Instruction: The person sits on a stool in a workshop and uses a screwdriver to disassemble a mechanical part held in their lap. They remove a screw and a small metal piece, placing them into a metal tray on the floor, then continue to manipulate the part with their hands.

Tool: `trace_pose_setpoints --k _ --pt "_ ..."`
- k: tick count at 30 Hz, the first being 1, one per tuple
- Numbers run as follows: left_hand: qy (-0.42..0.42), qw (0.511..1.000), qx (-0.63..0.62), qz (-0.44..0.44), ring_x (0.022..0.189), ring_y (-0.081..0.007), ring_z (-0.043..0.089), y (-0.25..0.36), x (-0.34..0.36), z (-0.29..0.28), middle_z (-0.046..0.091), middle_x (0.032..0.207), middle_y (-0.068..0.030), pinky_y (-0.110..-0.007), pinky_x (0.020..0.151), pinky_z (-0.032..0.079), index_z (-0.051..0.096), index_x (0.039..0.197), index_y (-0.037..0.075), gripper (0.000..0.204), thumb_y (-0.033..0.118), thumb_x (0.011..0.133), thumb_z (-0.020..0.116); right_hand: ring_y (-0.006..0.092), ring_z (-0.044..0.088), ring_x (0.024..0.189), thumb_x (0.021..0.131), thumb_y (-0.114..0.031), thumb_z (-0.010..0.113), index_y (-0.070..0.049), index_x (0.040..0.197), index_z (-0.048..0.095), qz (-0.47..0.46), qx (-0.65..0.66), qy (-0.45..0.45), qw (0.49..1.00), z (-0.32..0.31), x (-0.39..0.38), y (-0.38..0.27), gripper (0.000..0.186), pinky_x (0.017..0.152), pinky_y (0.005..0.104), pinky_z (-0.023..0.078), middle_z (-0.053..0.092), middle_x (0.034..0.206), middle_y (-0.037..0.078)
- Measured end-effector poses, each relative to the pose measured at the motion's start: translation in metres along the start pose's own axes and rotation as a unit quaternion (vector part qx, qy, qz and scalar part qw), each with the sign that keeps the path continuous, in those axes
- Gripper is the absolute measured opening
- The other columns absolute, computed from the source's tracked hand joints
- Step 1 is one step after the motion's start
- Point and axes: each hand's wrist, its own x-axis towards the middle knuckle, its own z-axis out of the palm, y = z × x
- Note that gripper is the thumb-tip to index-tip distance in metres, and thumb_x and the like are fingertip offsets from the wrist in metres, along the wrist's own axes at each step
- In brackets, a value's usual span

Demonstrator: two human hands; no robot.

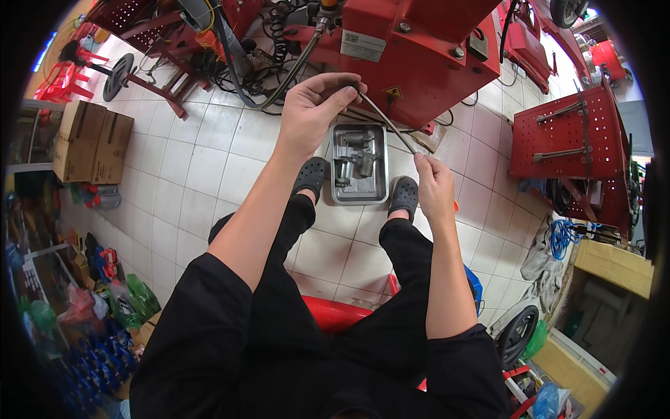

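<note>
I wear a black top [307,387] with short, roomy sleeves. The left sleeve [199,335] ends in a plain hem near the elbow, and the right sleeve [464,366] is cut to about the same length; both show soft creases in the matte cloth. Below them my forearms are bare, and so are my left hand [312,115] and right hand [435,187]. My trousers [296,300] are black too, loose over the thighs and narrower toward the ankles. On my feet are dark grey clogs, a left clog [312,176] and a right clog [404,195], with rounded toes and small round holes dotted over the uppers.
</note>
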Motion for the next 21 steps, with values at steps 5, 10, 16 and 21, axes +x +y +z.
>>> trace_pose_setpoints --k 5,10,16,21 --pt "0.009 1.0 0.009 -0.004 0.079 -0.0112 0.06 -0.003 -0.001 0.001 0.065 0.094 -0.0108 -0.021 0.066 0.045 0.059 0.104 -0.003 0.023 0.003 0.082 0.061 0.0142 0.04 0.051 0.087 -0.032 0.052 0.004 0.067 0.051 -0.011 0.036 -0.001 0.999 0.001 -0.001 -0.002 0.041 0.049 0.0308 0.035 0.044 0.051 0.009" --pt "0.007 0.999 0.045 -0.017 0.077 -0.0102 0.06 -0.008 -0.004 0.011 0.066 0.09 -0.0086 -0.02 0.065 0.043 0.06 0.102 -0.002 0.022 0.007 0.082 0.063 0.0117 0.038 0.054 0.087 -0.031 0.054 0.004 0.069 0.052 -0.021 0.056 -0.009 0.998 0.003 0.0 0.0 0.039 0.05 0.0291 0.034 0.043 0.054 0.006" --pt "-0.006 0.998 0.049 -0.042 0.076 -0.0089 0.059 -0.018 -0.006 0.016 0.066 0.088 -0.0064 -0.02 0.064 0.042 0.062 0.1 0.0 0.018 0.011 0.085 0.06 0.0101 0.042 0.059 0.093 -0.028 0.047 0.001 0.073 0.053 0.01 0.22 -0.002 0.976 0.008 -0.004 0.001 0.036 0.054 0.027 0.036 0.047 0.062 0.001" --pt "-0.02 0.992 0.081 -0.09 0.075 -0.008 0.057 -0.03 -0.011 0.026 0.065 0.087 -0.0041 -0.021 0.065 0.041 0.062 0.097 0.002 0.018 0.017 0.088 0.056 0.013 0.053 0.071 0.097 -0.029 0.038 0.001 0.078 0.054 -0.028 0.249 0.008 0.968 0.007 0.005 0.014 0.039 0.07 0.0261 0.043 0.057 0.076 0.006"
